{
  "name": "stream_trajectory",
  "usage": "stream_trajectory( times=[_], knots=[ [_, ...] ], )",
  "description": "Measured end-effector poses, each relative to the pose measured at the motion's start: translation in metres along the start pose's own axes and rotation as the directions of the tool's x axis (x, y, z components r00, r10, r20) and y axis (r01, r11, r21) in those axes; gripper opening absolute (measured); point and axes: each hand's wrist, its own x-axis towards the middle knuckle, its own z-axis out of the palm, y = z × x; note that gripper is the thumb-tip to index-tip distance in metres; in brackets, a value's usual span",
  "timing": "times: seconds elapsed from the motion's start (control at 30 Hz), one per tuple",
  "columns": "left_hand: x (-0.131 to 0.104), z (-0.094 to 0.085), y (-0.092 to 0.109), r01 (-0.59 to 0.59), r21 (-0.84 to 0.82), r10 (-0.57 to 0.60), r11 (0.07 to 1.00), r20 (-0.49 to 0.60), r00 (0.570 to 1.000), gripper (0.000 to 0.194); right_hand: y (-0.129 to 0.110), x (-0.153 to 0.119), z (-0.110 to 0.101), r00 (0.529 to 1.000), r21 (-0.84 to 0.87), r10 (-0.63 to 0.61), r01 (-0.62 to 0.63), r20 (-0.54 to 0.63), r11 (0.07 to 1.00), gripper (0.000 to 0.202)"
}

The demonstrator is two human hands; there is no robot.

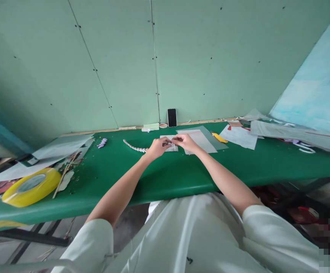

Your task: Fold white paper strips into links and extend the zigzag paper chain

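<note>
My left hand (157,147) and my right hand (186,142) meet over the table, fingertips pinched close together. What they pinch is too small and too covered to name. Beneath the fingertips lies a small white sheet (173,148) with tiny dark marks. A curved whitish strip of small linked pieces (135,147) runs along the table from the left up to my left hand, where its end is hidden. Just right of my right hand, a white paper (203,141) rests on a larger translucent sheet (222,145).
On the green table (170,176), a yellow tape roll (49,182) and thin sticks (65,174) lie left, beyond them purple pieces (102,142). A phone (172,118) leans on the wall. A yellow-handled tool (219,137) and loose papers (240,137) lie right.
</note>
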Motion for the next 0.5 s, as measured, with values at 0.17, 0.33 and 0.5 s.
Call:
stream_trajectory(
  times=[0.17, 0.33, 0.5],
  knots=[
    [-0.0009, -0.0019, 0.0049, -0.017, 0.022, 0.016, 1.000, 0.022, 1.000, 0.012, 0.0052, 0.0015, -0.0057, 0.991, 0.149, 0.108, -0.120, 0.084, 0.981, 0.042],
    [-0.0002, -0.0020, 0.0019, -0.027, 0.047, 0.024, 0.999, 0.061, 0.998, 0.014, 0.0048, 0.0010, -0.0078, 0.991, -0.014, 0.069, -0.068, 0.112, 0.998, 0.035],
    [0.0007, -0.0031, -0.0026, 0.020, 0.042, -0.025, 0.999, 0.128, 0.992, 0.014, 0.0076, 0.0017, -0.0013, 0.996, -0.147, 0.013, 0.001, 0.093, 0.989, 0.028]
  ],
)
